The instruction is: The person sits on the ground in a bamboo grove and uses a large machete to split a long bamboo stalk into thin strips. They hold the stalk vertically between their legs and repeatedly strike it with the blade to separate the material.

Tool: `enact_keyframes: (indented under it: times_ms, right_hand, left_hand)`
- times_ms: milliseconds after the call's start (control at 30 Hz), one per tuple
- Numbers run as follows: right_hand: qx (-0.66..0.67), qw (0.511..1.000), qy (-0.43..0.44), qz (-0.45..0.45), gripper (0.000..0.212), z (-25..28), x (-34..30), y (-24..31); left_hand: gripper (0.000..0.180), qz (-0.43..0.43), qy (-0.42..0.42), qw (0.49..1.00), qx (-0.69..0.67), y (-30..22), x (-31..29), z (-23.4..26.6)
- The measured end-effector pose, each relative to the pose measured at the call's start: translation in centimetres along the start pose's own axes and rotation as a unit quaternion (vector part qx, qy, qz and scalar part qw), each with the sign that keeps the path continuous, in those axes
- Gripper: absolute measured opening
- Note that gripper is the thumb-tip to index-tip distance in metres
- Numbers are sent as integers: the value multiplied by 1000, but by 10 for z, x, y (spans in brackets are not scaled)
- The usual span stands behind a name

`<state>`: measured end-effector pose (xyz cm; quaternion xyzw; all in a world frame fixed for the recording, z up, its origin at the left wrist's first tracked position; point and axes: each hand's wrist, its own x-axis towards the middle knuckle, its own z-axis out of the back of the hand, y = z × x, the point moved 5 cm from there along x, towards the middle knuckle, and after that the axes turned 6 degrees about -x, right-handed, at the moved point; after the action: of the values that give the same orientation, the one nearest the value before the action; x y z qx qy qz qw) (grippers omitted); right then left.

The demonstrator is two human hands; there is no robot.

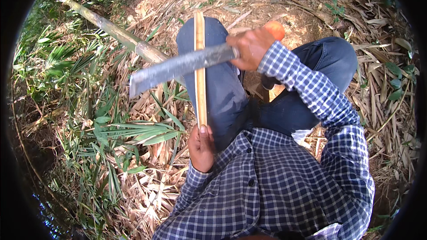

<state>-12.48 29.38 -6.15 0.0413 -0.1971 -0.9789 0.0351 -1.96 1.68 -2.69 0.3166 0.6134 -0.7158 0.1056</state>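
Note:
My left hand (202,148) is closed round the near end of a split bamboo strip (201,98), its thumb on top. The strip points away from me along my left thigh, its pale inner side showing. My right hand (252,48) grips a machete (178,66) by its handle, whose orange end (275,30) sticks out beyond the fist. The broad grey blade lies across the view above the strip, its tip toward the left. Whether the blade touches the strip I cannot tell.
A long bamboo pole (111,30) slants over the ground from the far left toward my left knee (213,31). Green bamboo leaves (147,133) lie at the left. Dry leaf litter (378,115) covers the ground at the right.

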Motion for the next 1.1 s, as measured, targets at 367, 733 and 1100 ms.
enact_keyframes:
  times_ms: [367,733,1100]
  right_hand:
    - [-13,998,-60,19,22,2,3,-25]
    - [0,983,62,-175,30,25,25,-50]
    - [182,967,-85,-159,45,59,-11,-47]
  left_hand:
    - [32,4,0,1000,-11,5,0,-2]
    - [33,-3,3,1000,1,10,-2,3]
    - [31,-71,49,966,243,-37,34,15]
